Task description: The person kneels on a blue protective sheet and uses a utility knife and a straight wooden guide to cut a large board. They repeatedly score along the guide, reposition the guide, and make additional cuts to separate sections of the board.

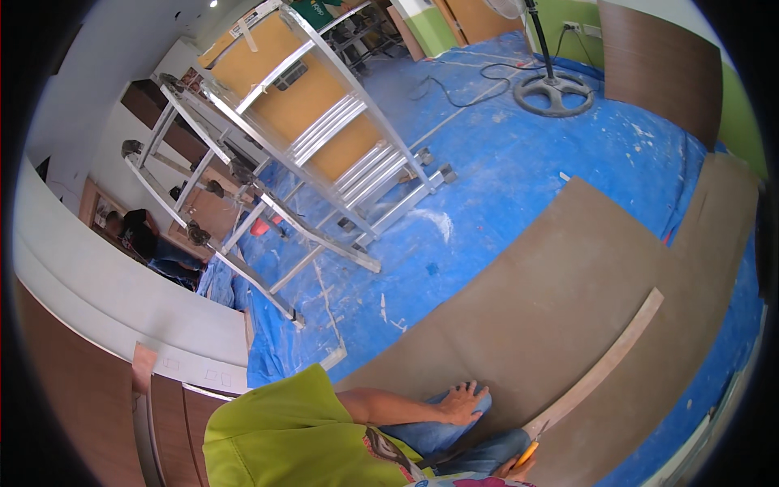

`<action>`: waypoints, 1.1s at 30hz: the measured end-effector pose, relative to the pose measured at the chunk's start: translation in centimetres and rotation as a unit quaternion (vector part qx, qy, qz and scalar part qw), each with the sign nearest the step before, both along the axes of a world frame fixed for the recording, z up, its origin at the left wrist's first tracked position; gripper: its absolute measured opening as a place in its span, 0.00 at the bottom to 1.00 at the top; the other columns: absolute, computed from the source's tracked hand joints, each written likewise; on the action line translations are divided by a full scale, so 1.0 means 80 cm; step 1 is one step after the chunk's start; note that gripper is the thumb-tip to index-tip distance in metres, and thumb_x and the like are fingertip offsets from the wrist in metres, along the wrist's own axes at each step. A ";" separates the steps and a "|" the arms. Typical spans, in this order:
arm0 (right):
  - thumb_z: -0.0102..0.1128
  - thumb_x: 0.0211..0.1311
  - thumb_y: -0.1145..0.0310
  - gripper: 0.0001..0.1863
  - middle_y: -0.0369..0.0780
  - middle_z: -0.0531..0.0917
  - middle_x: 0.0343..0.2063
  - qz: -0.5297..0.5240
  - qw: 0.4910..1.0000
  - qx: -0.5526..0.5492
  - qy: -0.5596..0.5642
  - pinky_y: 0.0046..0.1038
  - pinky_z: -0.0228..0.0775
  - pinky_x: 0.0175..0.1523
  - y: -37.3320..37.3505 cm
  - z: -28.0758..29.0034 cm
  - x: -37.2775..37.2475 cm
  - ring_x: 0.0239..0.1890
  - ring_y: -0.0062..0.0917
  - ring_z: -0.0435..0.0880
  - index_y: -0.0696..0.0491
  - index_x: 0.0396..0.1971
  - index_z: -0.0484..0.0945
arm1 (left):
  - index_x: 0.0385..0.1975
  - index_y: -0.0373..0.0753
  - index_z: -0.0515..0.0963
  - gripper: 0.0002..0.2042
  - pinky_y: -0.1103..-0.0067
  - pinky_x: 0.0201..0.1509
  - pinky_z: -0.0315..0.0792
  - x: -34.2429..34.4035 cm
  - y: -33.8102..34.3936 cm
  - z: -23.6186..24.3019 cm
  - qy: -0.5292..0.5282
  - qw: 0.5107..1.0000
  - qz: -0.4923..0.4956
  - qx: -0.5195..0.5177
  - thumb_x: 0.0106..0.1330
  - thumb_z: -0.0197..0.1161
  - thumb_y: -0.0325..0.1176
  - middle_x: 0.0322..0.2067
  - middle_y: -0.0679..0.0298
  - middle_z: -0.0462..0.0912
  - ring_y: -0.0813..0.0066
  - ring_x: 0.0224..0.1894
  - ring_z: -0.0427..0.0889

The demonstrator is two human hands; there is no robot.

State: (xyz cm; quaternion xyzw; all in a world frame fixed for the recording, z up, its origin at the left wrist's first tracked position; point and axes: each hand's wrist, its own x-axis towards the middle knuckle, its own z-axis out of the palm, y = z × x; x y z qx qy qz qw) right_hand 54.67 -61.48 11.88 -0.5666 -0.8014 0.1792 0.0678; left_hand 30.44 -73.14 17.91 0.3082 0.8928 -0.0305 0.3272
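My left hand [462, 404] lies on my jeans-covered knee [434, 428], fingers spread and holding nothing. Lower right, my right hand [514, 468] is closed around an orange utility knife [528, 453]; its thin metal end points away from me, over the near end of a pale, narrow strip [604, 369]. That strip runs far and to the right across a large brown sheet [519, 300] spread on the floor. My legs hide part of the sheet and the strip's near end.
Blue sheeting [479, 219] covers the floor. Folding aluminium ladders [324, 146] stand far left, beside an orange-yellow panel [280, 89]. A fan base [553, 95] and cable are far right, near a leaning brown panel [661, 69]. Another person [146, 243] is at far left.
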 end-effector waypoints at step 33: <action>0.57 0.69 0.69 0.25 0.56 0.82 0.42 0.038 0.972 -0.150 0.176 0.46 0.72 0.49 0.037 0.062 -0.023 0.42 0.55 0.82 0.55 0.64 0.67 | 0.74 0.41 0.56 0.38 0.49 0.60 0.69 0.004 0.008 0.003 -0.002 1.000 0.005 -0.020 0.68 0.60 0.51 0.68 0.39 0.61 0.38 0.64 0.68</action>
